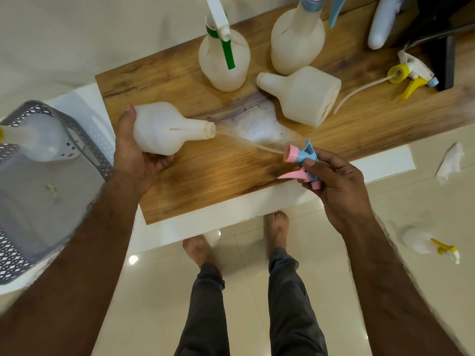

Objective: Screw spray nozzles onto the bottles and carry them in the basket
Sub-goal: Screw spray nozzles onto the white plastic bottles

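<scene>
My left hand point(136, 155) grips a white bottle point(164, 129) on its side above the wooden board point(205, 181), its open neck pointing right. My right hand point(334, 181) holds a pink and blue spray nozzle point(300, 163). The nozzle's thin clear tube point(252, 143) runs left into the bottle's mouth; the pink collar is well apart from the neck. A grey basket point(84, 140) at the left holds one white bottle point(38, 140) with a yellow part at the frame edge.
On the board stand a bottle with a green and white nozzle point(223, 57) and another with a blue nozzle point(298, 39). An open bottle point(303, 96) lies on its side beside a loose yellow nozzle point(408, 75). A yellow-nozzled bottle point(426, 245) and a crumpled tissue point(449, 163) lie on the floor.
</scene>
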`<action>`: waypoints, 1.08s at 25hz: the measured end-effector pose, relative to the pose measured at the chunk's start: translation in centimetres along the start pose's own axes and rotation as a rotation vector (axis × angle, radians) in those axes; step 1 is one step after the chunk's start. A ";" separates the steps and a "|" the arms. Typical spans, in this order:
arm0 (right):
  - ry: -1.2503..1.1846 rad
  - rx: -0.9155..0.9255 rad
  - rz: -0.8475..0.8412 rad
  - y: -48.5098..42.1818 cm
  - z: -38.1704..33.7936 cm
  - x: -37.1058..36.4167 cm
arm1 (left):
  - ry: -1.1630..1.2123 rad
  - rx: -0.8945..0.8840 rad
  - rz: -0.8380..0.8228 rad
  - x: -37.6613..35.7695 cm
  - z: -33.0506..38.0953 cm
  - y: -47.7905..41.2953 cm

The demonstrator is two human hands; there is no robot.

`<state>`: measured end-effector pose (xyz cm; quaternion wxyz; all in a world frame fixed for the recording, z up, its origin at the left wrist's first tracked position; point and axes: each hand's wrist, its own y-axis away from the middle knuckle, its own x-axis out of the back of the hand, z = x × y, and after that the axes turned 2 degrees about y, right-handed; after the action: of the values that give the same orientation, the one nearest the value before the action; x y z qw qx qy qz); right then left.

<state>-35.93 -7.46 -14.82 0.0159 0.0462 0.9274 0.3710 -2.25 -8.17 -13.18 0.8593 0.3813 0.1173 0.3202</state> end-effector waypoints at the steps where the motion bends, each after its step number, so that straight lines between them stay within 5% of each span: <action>1: 0.014 0.003 0.006 -0.1 0.1 -0.4 | -0.007 -0.004 -0.009 -0.2 0.0 0.1; 10: -0.041 0.019 0.038 0.4 -0.9 -7.0 | -0.083 -0.016 -0.139 -3.3 -1.9 2.3; 19: -0.260 -0.096 0.012 0.5 -2.3 -7.9 | 0.004 0.009 -0.090 -4.0 -2.6 3.3; 27: -0.077 0.062 0.052 0.5 -3.3 -8.1 | 0.126 0.069 -0.105 -3.9 -3.6 4.1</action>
<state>-28.03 -10.15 -12.13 0.0405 0.0849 0.9356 0.3404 -8.78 -6.54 -12.82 0.8522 0.3829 0.2020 0.2937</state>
